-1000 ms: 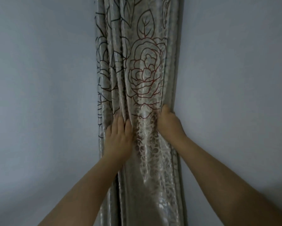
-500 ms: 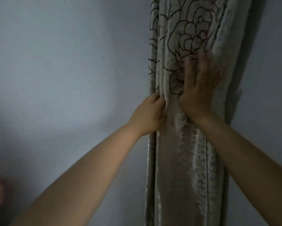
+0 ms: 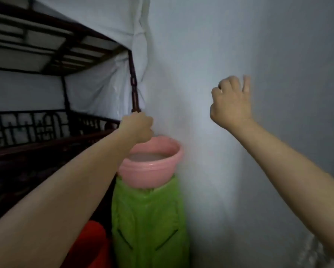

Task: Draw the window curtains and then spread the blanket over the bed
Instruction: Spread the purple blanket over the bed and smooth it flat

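While both bare arms reach up and forward from the bottom corners of the frame, the left hand sits just left of centre, curled into a closed fist in front of the lower end of a dark wooden post. Whether it grips the post or merely covers it, I cannot tell; nothing else shows in that fist. The right hand is higher, right of centre, held up against the pale wall with its fingers loosely bent and slightly spread, half open and holding nothing. Its fingertips are blurred, so I cannot say whether they touch the wall.

Two forearms are in view, the left one running up from the lower left, the right one from the lower right edge.

Below the left fist stands one pink basin, resting on top of one green plastic stool or bin, with one red container at the bottom edge beside it.

Filling the left side is the bed, a dark carved frame with a fretwork rail, a slatted canopy in the upper left, and white cloth draped behind the post. No blanket can be made out on it. A sliver of patterned curtain shows blurred in the lower right corner.
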The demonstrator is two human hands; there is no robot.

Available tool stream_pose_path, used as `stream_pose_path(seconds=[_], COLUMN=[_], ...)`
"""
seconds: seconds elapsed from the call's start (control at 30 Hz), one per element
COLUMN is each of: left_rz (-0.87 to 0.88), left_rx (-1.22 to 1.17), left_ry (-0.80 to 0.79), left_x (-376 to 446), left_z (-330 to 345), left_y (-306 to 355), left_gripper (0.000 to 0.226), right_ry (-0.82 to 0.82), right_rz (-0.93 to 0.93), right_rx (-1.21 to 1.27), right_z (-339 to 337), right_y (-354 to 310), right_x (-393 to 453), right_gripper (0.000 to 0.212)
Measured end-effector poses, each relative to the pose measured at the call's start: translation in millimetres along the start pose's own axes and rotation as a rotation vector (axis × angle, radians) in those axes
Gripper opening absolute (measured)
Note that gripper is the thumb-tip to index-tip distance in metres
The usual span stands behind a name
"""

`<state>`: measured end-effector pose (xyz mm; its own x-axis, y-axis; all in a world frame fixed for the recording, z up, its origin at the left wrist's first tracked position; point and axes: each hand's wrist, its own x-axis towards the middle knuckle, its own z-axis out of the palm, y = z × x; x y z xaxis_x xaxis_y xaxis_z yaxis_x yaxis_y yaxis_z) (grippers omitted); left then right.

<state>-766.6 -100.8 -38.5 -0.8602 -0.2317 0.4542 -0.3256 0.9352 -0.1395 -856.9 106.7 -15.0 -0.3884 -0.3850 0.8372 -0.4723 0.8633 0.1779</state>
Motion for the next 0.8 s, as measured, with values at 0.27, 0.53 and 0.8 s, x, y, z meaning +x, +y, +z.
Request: stream_pose_path(seconds=[0.27, 0.53, 0.8], left_rz=[-0.233, -0.503, -0.824], left_rx=[0.320, 0.420, 0.502], left_ry=[-0.141, -0.208, -0.300], left_x=[-146.8, -280.1, -399.3], left_z=[-24.3, -41.6, -55.8], left_y=[-238.3, -416.2, -602.3], left_gripper=[0.034, 0.038, 0.038], right_ry=[-0.055, -0.217, -0.285], right_rz=[-0.264, -0.520, -0.800], right_rx=[0.383, 0.628, 0.839], right_z=[-16.4, -61.8, -118.7], right_y=[-295.9, -534.3, -792.1], right_x=[17.6, 23.5, 31.8], right_gripper=[0.033, 0.038, 0.043])
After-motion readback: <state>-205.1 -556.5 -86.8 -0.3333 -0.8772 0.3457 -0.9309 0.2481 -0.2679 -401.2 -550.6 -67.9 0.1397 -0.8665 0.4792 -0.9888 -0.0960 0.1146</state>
